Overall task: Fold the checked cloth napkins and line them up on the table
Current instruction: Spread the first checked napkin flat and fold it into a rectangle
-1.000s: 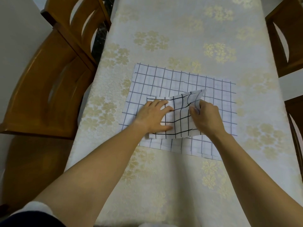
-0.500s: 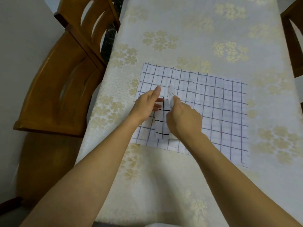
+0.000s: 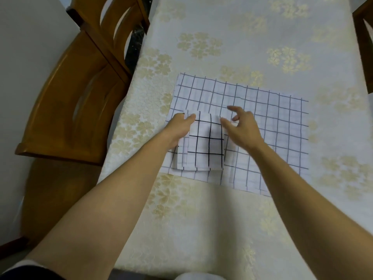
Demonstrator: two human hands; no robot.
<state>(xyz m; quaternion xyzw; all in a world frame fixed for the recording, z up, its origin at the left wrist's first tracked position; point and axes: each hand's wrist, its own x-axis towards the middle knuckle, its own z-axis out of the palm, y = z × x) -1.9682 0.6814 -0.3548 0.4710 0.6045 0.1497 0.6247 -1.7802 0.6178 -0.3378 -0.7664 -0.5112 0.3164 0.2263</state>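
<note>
One small napkin (image 3: 205, 144), with bold black checks, looks folded. It lies as a compact rectangle, and stacked layers show along its left and near edges. It sits on the near left part of a second napkin (image 3: 272, 118), pale-lined, which is spread flat on the worktop (image 3: 222, 229) and not yet folded.

The left hand (image 3: 179, 129) rests on the small napkin's left edge with fingers stretched, pressing rather than pinching as far as I can see. The right hand (image 3: 242, 128) hovers just beside the right edge, grip released, fingers spread, holding nothing.

I would judge one fold about done, the second napkin left to do, and no row begun. The folded piece must come off the flat one first. No other napkins show.
</note>
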